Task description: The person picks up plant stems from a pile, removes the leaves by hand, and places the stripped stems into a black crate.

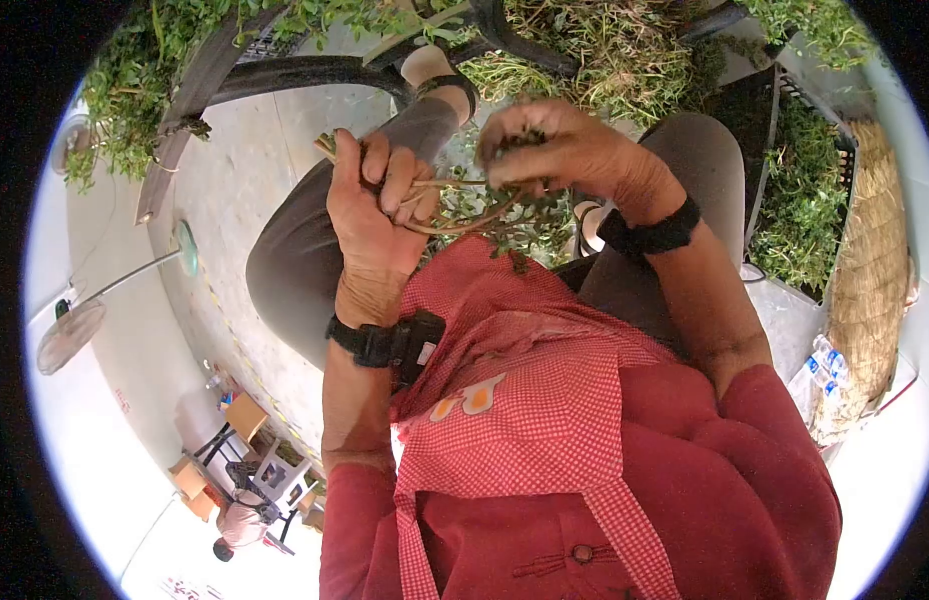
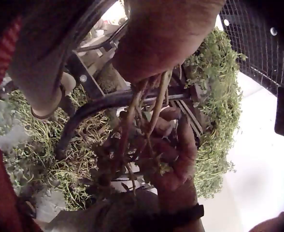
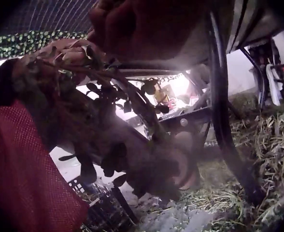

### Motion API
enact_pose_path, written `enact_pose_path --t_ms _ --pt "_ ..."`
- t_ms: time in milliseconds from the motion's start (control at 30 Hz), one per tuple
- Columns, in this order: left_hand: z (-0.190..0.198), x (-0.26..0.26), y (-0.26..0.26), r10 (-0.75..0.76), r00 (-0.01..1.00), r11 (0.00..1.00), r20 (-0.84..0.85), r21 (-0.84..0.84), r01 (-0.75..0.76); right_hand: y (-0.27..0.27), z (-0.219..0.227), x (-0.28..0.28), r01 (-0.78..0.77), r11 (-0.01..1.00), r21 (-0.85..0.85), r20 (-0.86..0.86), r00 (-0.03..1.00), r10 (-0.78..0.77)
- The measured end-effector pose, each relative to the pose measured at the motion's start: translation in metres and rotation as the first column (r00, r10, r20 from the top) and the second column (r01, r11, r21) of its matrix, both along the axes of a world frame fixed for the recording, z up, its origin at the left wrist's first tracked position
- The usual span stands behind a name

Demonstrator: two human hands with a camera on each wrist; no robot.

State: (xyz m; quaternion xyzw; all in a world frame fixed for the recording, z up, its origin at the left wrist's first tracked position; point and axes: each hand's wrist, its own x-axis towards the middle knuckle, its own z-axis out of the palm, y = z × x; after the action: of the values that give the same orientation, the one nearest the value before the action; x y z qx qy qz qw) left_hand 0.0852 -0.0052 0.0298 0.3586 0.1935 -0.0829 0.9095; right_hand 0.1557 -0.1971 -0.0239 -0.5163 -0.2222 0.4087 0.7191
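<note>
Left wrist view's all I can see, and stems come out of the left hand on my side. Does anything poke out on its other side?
Observer: Yes, in the head view short stem ends stick out beyond the left hand.
Operator: Is anyone else around?
Observer: A second person is in the background, lower left in the head view.
Operator: And what's over on the head view's right side?
Observer: A tall, straw-coloured roll.
</note>
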Motion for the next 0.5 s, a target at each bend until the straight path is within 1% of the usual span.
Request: enact_pose_path --t_ms 33,67,100,133,167,200,233,300,333,400,433,500 --pt "-0.001 0.000 0.001 -0.002 1.000 1.000 0.002 0.000 0.002 0.001 0.005 -0.001 -0.094 0.991 -0.094 0.179 0.978 0.110" --pt "-0.002 0.000 0.003 -0.011 1.000 1.000 0.014 -0.016 0.011 0.002 0.010 -0.001 -0.125 0.977 -0.173 0.204 0.966 0.160" --pt "-0.002 -0.001 0.004 -0.019 0.999 0.999 0.026 -0.032 0.020 0.004 0.000 -0.003 -0.126 0.977 -0.173 0.203 0.966 0.160" --pt "-0.002 -0.001 0.004 -0.019 1.000 0.999 0.025 -0.031 0.019 0.009 -0.013 -0.006 -0.059 0.987 -0.150 0.447 0.886 0.121" --pt "-0.001 -0.001 0.003 -0.014 1.000 1.000 0.025 -0.003 0.014 0.011 -0.026 -0.007 0.001 0.994 -0.110 0.661 0.746 0.073" --pt "0.000 -0.001 0.003 -0.010 1.000 1.000 0.024 0.025 0.009 0.011 -0.022 -0.009 -0.046 0.979 -0.199 0.579 0.801 0.155" --pt "0.000 -0.001 0.002 -0.009 1.000 1.000 0.024 0.025 0.009 0.012 -0.021 -0.011 -0.046 0.979 -0.199 0.578 0.801 0.155" --pt "0.002 0.000 -0.001 0.019 1.000 0.999 0.004 0.049 -0.019 0.014 -0.020 -0.012 -0.006 0.973 -0.230 0.726 0.665 0.176" --pt "0.003 0.001 -0.003 0.019 1.000 0.999 0.004 0.048 -0.019 0.014 -0.021 -0.012 -0.006 0.973 -0.231 0.726 0.665 0.176" --pt "0.006 0.001 -0.006 0.100 0.995 0.991 -0.030 0.097 -0.096 0.015 -0.022 -0.013 -0.039 0.978 -0.205 0.681 0.712 0.171" --pt "0.006 0.001 -0.006 0.101 0.994 0.990 -0.030 0.097 -0.098 0.015 -0.023 -0.012 -0.041 0.978 -0.205 0.680 0.712 0.173" --pt "0.005 0.001 -0.006 0.120 0.993 0.988 -0.019 0.100 -0.117 0.015 -0.027 -0.011 0.121 0.951 -0.284 0.757 0.638 0.144"
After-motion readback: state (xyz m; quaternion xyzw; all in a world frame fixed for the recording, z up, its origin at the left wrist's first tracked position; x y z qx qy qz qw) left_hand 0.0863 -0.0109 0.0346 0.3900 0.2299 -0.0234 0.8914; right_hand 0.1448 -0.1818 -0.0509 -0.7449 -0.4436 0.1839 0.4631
